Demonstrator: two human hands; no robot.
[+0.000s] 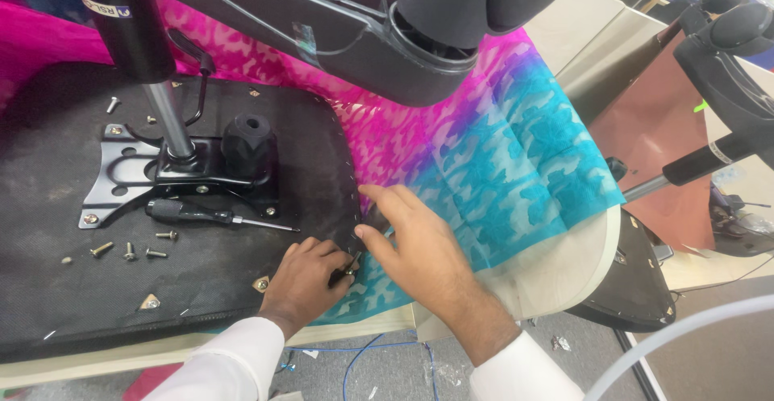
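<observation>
Head view: left hand [306, 276] fingers pinch a small half-hidden screw [350, 270]; right hand [411, 240] fingers spread on seat edge [343, 167].

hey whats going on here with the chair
A person has an upturned office chair seat lying on a pink and blue cloth over a table. Both hands work at the seat's right edge: the left hand pinches what looks like a small screw, and the right hand rests beside it. A black screwdriver and loose screws lie near the metal mounting plate.
</observation>
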